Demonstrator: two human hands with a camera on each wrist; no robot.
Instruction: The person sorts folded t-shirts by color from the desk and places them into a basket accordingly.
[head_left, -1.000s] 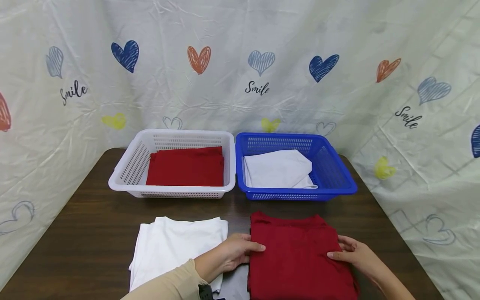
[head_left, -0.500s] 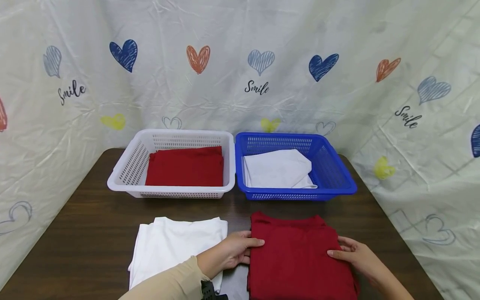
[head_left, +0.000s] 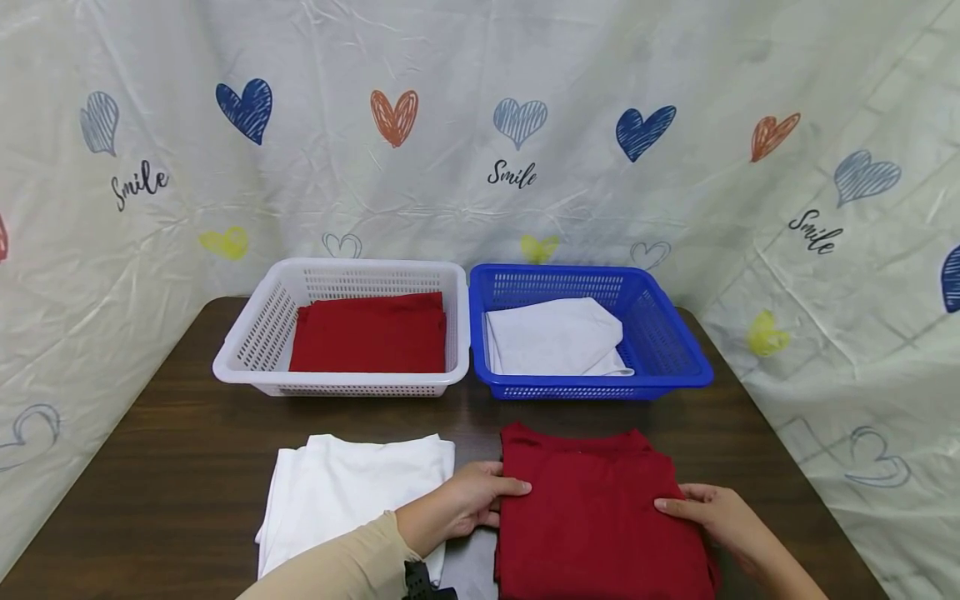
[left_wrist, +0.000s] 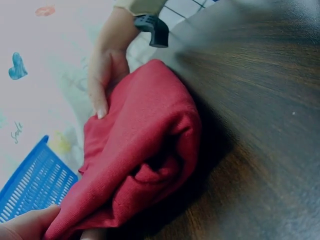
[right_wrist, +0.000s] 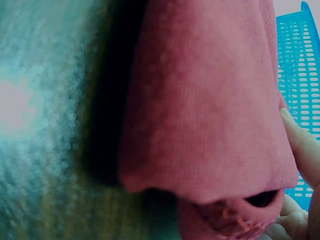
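A folded red shirt (head_left: 588,517) is between both hands at the front right of the head view, with a neckline-like far edge. My left hand (head_left: 465,504) pinches its left side, thumb on top and fingers at the edge below. On the opposite side my right hand (head_left: 716,512) grips the edge the same way; its fingertips are mostly hidden under the cloth. From the left wrist, the red shirt (left_wrist: 145,130) shows open, rolled layers above the dark tabletop. In the right wrist view, the thumb of my right hand (right_wrist: 305,150) lies along the cloth.
Folded white cloth (head_left: 352,492) lies left of the shirt, partly under my left forearm. Behind stand a white basket (head_left: 352,389) with folded red cloth (head_left: 371,337) and a blue basket (head_left: 675,379) with folded white cloth (head_left: 551,337). A printed curtain (head_left: 450,208) hangs behind the table (head_left: 150,483).
The right hand's index finger has slipped slightly lower along the shirt's edge. The left hand keeps its grip nearly still. The shirt and baskets stay in place.
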